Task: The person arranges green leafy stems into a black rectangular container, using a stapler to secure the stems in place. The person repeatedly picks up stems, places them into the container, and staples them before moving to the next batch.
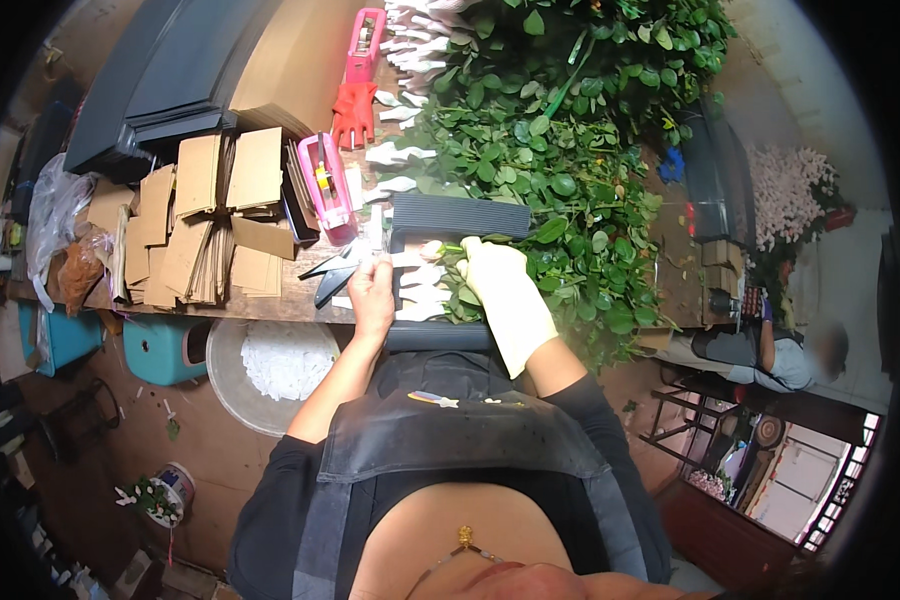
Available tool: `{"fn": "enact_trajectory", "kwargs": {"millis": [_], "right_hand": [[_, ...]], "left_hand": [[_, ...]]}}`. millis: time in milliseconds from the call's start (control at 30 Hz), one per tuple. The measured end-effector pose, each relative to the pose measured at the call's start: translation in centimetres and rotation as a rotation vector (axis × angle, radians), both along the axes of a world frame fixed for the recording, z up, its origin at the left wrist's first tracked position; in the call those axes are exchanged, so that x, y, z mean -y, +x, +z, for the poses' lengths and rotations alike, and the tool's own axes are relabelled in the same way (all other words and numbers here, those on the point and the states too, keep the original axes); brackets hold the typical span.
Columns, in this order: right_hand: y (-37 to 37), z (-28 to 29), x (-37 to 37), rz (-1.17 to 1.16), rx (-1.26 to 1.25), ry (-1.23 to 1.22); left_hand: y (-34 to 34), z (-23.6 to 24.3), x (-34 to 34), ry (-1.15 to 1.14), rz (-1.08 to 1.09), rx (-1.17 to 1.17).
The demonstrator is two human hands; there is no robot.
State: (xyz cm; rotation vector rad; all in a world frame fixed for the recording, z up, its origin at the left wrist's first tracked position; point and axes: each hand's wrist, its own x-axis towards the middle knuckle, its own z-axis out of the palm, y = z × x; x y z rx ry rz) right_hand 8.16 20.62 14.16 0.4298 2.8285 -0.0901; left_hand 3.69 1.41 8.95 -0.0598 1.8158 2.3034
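The right hand (pixel 485 275), in a pale yellow glove, pinches the green stem (pixel 453 248) of a rosebud (pixel 431 251) — the bud sits in the narrow gap between both hands, beside a corrugated sheet (pixel 460 215). I cannot tell what the bare left hand (pixel 372 292) grips; black-handled scissors (pixel 334 284) lie just beside it, near the table's front edge. Leafy stems (pixel 580 230) crowd the right side.

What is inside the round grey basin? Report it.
White pieces lie heaped in the basin, with its bare wall showing at the left. Whatever lies beneath them is covered and cannot be seen.
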Motion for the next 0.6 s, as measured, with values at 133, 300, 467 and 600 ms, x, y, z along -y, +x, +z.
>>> {"fn": "enact_trajectory", "kwargs": {"millis": [133, 300, 467, 600], "right_hand": [[0.7, -0.8, -0.7, 0.016, -0.084, -0.026], [0.1, 4.7, -1.5, -0.03, 0.122, -0.427], [0.3, 1.7, 0.2, 0.038, 0.094, -0.088], [0.4, 1.1, -0.2, 0.029, 0.102, -0.053]], "left_hand": [[-1.9, 0.3, 2.8, 0.085, 0.158, 0.036], [-3.6, 1.2, 5.8, -0.49, -0.482, -0.075], [-2.5, 2.5, 2.4, -0.754, -0.646, -0.313], [-2.2, 0.1, 3.0, -0.525, -0.319, -0.269]]}}
